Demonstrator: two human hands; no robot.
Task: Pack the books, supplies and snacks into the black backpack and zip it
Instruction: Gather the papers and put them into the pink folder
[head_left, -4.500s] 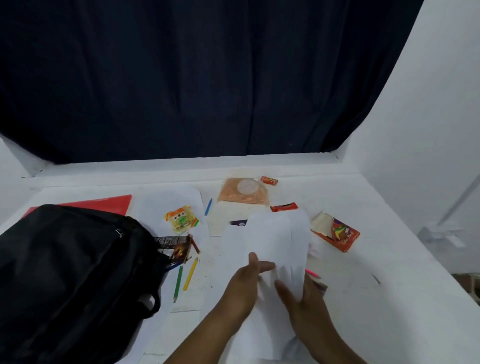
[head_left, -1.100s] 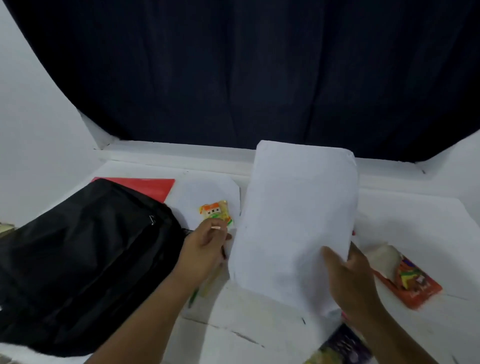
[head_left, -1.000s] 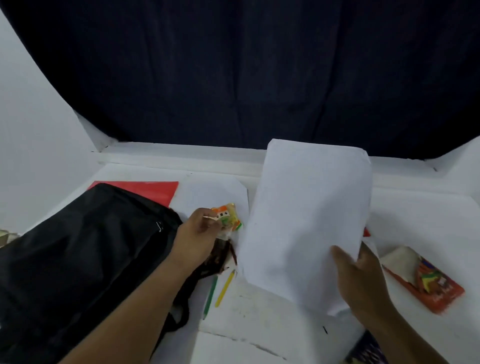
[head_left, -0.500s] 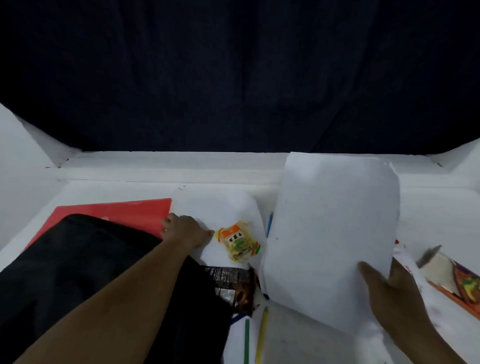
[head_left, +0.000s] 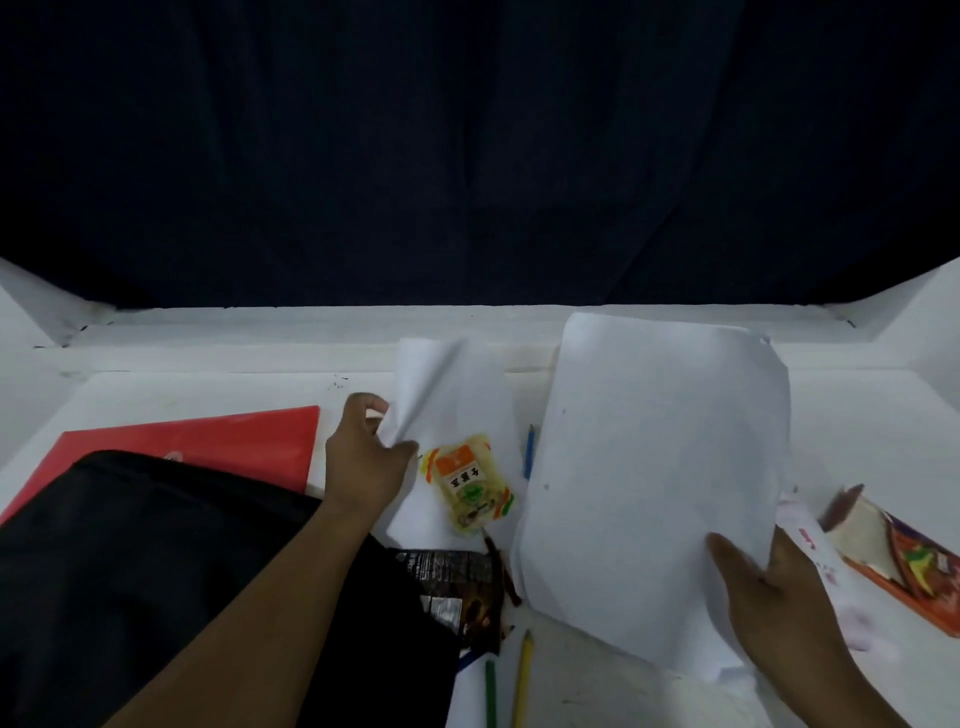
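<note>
Two hands (head_left: 366, 462) (head_left: 769, 592), 2 white sheets (head_left: 452, 395) (head_left: 654, 467), 1 each.

One head-worn view looks forward and steeply down from close above the white worktop (head_left: 857, 415), facing a dark curtain (head_left: 467, 156) at its far edge; both forearms enter from the bottom, and wide-angle bending curves the worktop's edges
</note>
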